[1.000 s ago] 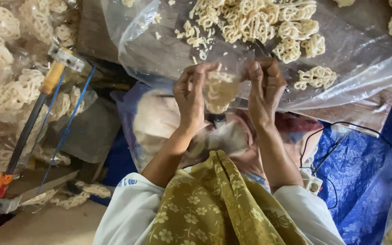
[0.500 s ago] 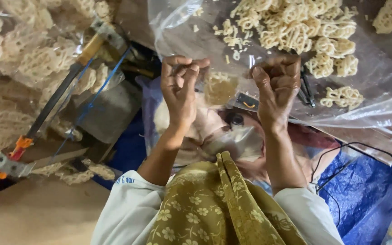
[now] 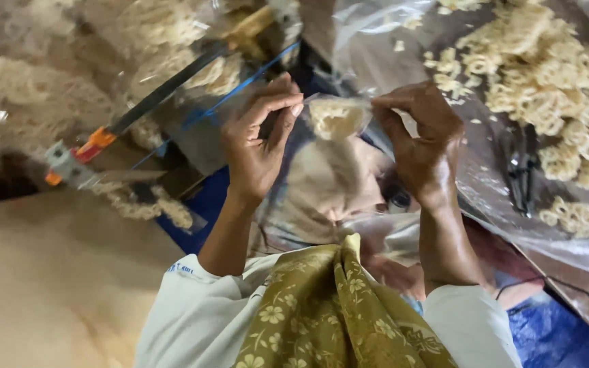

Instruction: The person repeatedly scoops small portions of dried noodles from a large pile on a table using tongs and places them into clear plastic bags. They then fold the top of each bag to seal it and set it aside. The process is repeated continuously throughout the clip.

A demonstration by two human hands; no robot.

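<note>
Small clear bag [image 3: 339, 119] with a pale, lacy cracker inside, held centre frame, long axis 9 to 3 o'clock. Left hand [image 3: 257, 146] pinches its 9 o'clock edge, right hand [image 3: 420, 140] its 3 o'clock edge. Film blurs the cracker's outline. Loose crackers [image 3: 547, 88] on plastic sheet [image 3: 390, 61] at 2 o'clock.

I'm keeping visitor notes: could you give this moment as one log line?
left hand: pinches bag edge | right hand: pinches other edge | small clear bag: one pale cracker inside | loose crackers: on plastic sheet
</note>
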